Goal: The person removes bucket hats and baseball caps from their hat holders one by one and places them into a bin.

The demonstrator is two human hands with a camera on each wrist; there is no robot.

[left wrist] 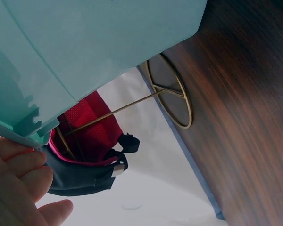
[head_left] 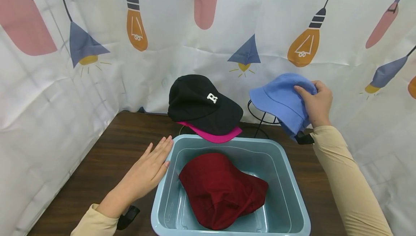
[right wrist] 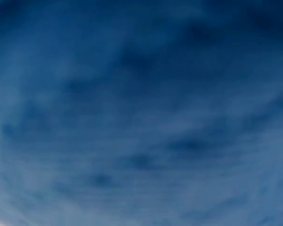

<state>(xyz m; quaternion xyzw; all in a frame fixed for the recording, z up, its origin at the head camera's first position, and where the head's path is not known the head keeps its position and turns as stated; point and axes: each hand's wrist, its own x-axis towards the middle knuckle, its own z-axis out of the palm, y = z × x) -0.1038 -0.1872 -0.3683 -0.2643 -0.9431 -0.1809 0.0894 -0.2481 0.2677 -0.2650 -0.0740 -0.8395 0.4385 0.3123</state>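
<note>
My right hand [head_left: 318, 102] pinches a light blue cap [head_left: 279, 99] at its right side, thumb on the near face. The cap overlaps the top ring of a black wire hat stand [head_left: 260, 122]. Blurred blue cloth [right wrist: 141, 113] fills the right wrist view. My left hand [head_left: 147, 171] lies with fingers straight against the left rim of a pale blue plastic basin [head_left: 294, 192]. Inside the basin rests a dark red cloth hat [head_left: 224, 189]. Behind it, a black cap [head_left: 195, 100] with a white letter sits over a magenta cap [head_left: 217, 135].
A gold wire stand [left wrist: 179, 94] holds up the black and magenta caps, its round base on the dark wooden table [head_left: 107, 164]. A white curtain [head_left: 162, 59] printed with lamps hangs close behind the table and along its sides.
</note>
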